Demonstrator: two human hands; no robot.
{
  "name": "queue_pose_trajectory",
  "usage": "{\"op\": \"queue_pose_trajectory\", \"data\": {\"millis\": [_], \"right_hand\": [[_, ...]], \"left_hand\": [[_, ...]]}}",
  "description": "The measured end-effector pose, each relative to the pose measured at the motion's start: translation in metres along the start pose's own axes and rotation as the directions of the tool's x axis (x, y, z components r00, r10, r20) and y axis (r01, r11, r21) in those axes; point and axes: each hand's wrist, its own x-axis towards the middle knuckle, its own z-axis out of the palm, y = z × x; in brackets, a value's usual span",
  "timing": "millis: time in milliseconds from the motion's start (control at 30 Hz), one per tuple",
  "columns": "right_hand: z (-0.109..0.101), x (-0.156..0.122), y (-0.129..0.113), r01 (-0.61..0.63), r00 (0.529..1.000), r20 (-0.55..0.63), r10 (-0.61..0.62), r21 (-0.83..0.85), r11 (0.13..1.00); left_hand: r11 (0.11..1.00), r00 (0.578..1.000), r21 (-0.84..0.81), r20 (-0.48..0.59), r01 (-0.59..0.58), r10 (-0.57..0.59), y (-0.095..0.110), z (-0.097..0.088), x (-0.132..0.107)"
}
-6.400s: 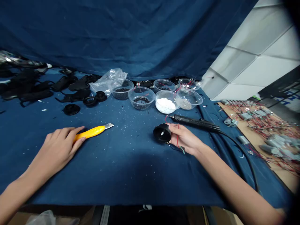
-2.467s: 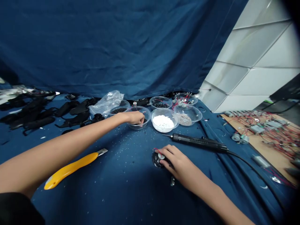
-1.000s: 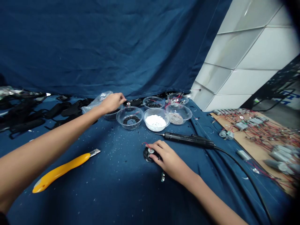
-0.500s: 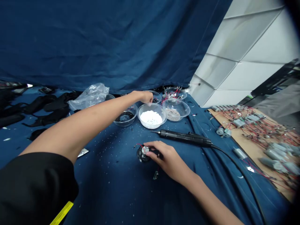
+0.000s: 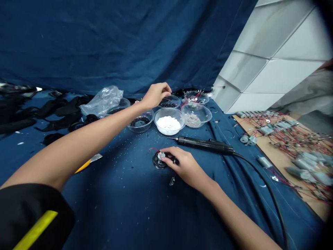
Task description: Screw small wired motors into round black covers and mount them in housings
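My right hand (image 5: 188, 166) pinches a small silver motor (image 5: 161, 155) with a red wire between thumb and fingers. The motor sits on a round black plastic part (image 5: 158, 163) lying on the blue cloth. Beside that hand, a small metal piece (image 5: 172, 181) lies on the cloth. My left hand (image 5: 156, 94) is raised over a clear bowl of small black parts (image 5: 169, 105), fingers curled together toward the thumb. Whatever those fingertips hold, if anything, is too small to make out. Nearer to me stands a clear bowl of white pieces (image 5: 169, 126).
An electric screwdriver (image 5: 205, 144) lies right of the bowls, its cable (image 5: 262, 184) running toward me. Other bowls hold silvery bits (image 5: 194, 119), wired parts (image 5: 196, 97) and black pieces (image 5: 140, 123). Wired motors cover a board (image 5: 249, 128) at right. A yellow cutter (image 5: 84, 166) lies left.
My left hand has lifted up out of the bowl of black parts. The right hand still holds the motor on the black part. The camera view has shifted slightly.
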Motion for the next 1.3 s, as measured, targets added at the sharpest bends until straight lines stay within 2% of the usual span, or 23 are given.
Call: {"op": "queue_pose_trajectory", "data": {"millis": [67,133,233,333,433,567,733,900,1133,1300], "right_hand": [[0.001,0.000,-0.001,0.008,1.000,-0.005,-0.008,-0.001,1.000],[0.002,-0.001,-0.002,0.013,1.000,-0.010,-0.013,0.001,1.000],[0.006,0.000,-0.002,0.024,0.999,-0.027,-0.024,0.008,1.000],[0.009,0.001,-0.003,0.039,0.998,-0.057,-0.038,0.018,0.999],[0.012,0.000,-0.005,0.043,0.996,-0.084,-0.041,0.026,0.999],[0.014,-0.001,-0.005,0.049,0.994,-0.097,-0.047,0.017,0.999],[0.015,0.000,-0.003,0.045,0.994,-0.101,-0.046,-0.014,0.999],[0.016,0.001,-0.003,0.048,0.993,-0.103,-0.049,-0.010,0.999],[0.015,0.000,-0.004,0.037,0.994,-0.102,-0.037,0.004,0.999],[0.015,0.000,-0.005,0.038,0.994,-0.103,-0.038,-0.001,0.999]], "left_hand": [[0.996,0.992,-0.077,-0.110,0.048,-0.057,0.022,-0.025,-0.036],[0.983,0.977,-0.124,-0.150,0.132,-0.150,0.044,-0.049,-0.082],[0.949,0.935,-0.190,-0.204,0.253,-0.290,0.073,-0.070,-0.153],[0.905,0.890,-0.276,-0.235,0.324,-0.391,0.094,-0.066,-0.210],[0.872,0.901,-0.330,-0.113,0.363,-0.418,0.107,-0.046,-0.243],[0.881,0.939,-0.337,0.034,0.332,-0.341,0.108,-0.022,-0.255],[0.878,0.945,-0.350,0.108,0.327,-0.309,0.100,-0.014,-0.253],[0.890,0.954,-0.347,0.061,0.295,-0.292,0.095,-0.013,-0.253],[0.936,0.968,-0.258,-0.006,0.240,-0.250,0.096,-0.018,-0.251],[0.970,0.991,-0.203,0.011,0.134,-0.135,0.090,-0.013,-0.248]]}}
